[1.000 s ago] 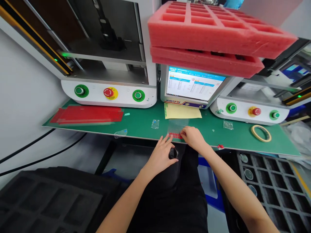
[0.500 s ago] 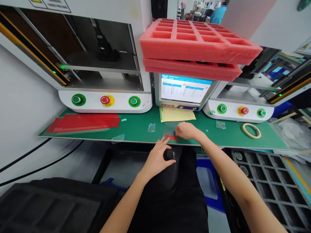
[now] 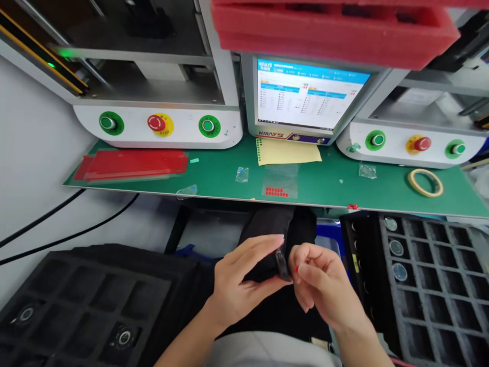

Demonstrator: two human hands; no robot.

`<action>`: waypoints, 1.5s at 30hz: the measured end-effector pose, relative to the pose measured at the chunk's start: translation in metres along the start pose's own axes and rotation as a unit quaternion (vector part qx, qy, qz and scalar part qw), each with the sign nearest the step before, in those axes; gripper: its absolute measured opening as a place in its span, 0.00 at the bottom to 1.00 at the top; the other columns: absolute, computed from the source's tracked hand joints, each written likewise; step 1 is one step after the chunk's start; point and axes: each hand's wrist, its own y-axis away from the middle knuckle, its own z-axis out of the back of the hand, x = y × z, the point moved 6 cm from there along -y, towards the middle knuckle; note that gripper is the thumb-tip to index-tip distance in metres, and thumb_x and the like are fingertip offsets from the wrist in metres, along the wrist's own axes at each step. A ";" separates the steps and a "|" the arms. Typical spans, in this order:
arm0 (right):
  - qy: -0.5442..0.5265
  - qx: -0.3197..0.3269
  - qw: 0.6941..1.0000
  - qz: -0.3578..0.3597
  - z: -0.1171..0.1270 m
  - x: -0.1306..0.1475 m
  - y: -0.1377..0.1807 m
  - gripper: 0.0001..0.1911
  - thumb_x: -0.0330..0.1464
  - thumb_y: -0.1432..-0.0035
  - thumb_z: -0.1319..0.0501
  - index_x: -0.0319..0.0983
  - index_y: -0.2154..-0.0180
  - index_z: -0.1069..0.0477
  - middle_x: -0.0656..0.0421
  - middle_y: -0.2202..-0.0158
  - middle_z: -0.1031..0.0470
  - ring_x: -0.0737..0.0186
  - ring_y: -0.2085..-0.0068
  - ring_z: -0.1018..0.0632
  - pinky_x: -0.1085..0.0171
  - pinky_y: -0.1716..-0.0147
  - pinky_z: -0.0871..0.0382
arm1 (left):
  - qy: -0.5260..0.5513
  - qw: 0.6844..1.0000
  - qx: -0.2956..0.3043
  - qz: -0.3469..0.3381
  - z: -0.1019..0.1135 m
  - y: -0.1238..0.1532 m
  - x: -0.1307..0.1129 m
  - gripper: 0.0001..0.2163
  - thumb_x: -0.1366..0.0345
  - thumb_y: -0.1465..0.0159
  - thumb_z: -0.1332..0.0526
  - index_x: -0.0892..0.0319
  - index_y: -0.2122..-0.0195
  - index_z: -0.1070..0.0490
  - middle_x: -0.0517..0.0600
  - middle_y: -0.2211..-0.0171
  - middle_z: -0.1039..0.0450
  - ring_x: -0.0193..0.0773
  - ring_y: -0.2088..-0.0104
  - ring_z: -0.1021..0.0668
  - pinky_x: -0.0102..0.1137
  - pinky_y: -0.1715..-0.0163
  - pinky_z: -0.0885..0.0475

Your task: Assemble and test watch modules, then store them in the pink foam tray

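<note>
Between the thumb and fingers of my left hand [image 3: 244, 280] a small black device [image 3: 281, 262] is held on its edge, above my lap. My right hand [image 3: 324, 285] is close beside it, thumb and index finger pinching a tiny red sticker [image 3: 297, 269]. Whether the sticker touches the device I cannot tell. In front of both hands, on the green bench [image 3: 217, 178], lies a clear sheet [image 3: 286, 176] with rows of small red stickers [image 3: 277, 192] near its front edge.
Red film strips [image 3: 137, 164] lie at the bench's left. A tape roll [image 3: 425, 182] sits at its right, and a yellow sheet [image 3: 290, 152] below the monitor [image 3: 309, 99]. Black compartment trays flank me, left [image 3: 72, 285] and right [image 3: 431, 265]. Red foam [image 3: 328, 33] overhangs the monitor.
My right hand has left the clear sheet and come back to the black device with a red sticker. My left hand has drawn nearer and turned the device. The view has tilted down.
</note>
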 end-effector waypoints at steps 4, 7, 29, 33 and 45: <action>-0.026 0.001 0.999 -0.026 -0.002 -0.009 0.007 0.14 0.38 0.49 0.30 0.36 0.74 0.30 0.64 0.80 0.30 0.76 0.88 0.33 0.76 0.89 0.42 | -0.017 1.000 0.009 -0.024 0.001 0.002 -0.010 0.29 0.69 0.46 0.28 0.55 0.42 0.31 0.54 0.51 0.23 0.41 0.55 0.19 0.32 0.54 0.20; -0.027 0.014 0.999 -0.035 -0.003 -0.010 0.010 0.13 0.38 0.47 0.31 0.36 0.73 0.30 0.64 0.80 0.31 0.74 0.88 0.31 0.76 0.90 0.41 | -0.026 0.999 0.015 -0.028 0.002 0.002 -0.016 0.29 0.70 0.45 0.28 0.55 0.42 0.31 0.54 0.51 0.23 0.41 0.55 0.19 0.31 0.55 0.20; -0.065 0.014 0.996 -0.061 -0.002 -0.015 0.011 0.12 0.37 0.47 0.31 0.37 0.72 0.30 0.65 0.82 0.31 0.75 0.88 0.32 0.77 0.90 0.35 | -0.063 0.997 0.021 -0.042 0.000 -0.001 -0.020 0.27 0.67 0.42 0.30 0.52 0.41 0.33 0.51 0.52 0.22 0.38 0.57 0.18 0.30 0.57 0.19; -0.116 0.000 0.989 -0.089 -0.004 -0.021 0.009 0.15 0.37 0.51 0.29 0.37 0.75 0.32 0.67 0.83 0.33 0.75 0.90 0.34 0.76 0.92 0.35 | -0.062 0.997 0.037 -0.023 0.000 0.004 -0.016 0.28 0.69 0.44 0.29 0.54 0.42 0.32 0.52 0.51 0.22 0.39 0.55 0.18 0.30 0.54 0.20; -0.178 -0.009 0.982 -0.057 -0.012 -0.017 0.006 0.14 0.36 0.46 0.32 0.36 0.74 0.33 0.68 0.82 0.33 0.75 0.89 0.32 0.75 0.91 0.33 | 0.176 0.966 0.037 0.188 -0.012 0.010 0.014 0.29 0.74 0.49 0.26 0.48 0.47 0.30 0.44 0.53 0.22 0.34 0.56 0.18 0.25 0.51 0.23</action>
